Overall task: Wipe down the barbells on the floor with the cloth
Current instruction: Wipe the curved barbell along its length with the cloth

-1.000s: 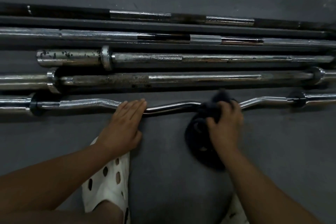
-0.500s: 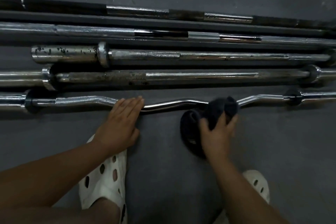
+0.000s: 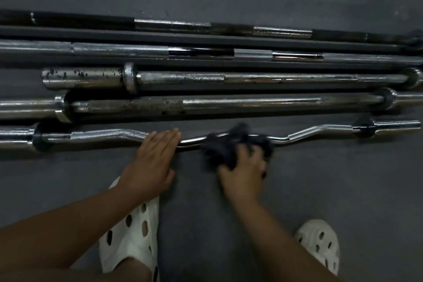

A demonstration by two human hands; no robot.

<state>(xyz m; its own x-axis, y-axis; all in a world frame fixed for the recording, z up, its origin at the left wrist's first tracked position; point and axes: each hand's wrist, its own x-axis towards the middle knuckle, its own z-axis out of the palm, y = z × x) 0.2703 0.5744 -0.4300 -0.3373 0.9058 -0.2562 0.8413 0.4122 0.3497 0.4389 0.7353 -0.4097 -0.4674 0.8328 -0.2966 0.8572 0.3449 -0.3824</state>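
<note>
Right hand [image 3: 242,171], gripping the dark crumpled cloth [image 3: 229,144], has slid left along the wavy chrome barbell [image 3: 103,134] — wiping continues. Left hand [image 3: 153,158] presses flat.

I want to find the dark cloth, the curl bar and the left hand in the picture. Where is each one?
dark cloth [image 3: 229,146], head view, on the bunched fabric over the bar.
curl bar [image 3: 107,134], head view, on its knurled left bend.
left hand [image 3: 152,160], head view, on the back of the hand.
</note>
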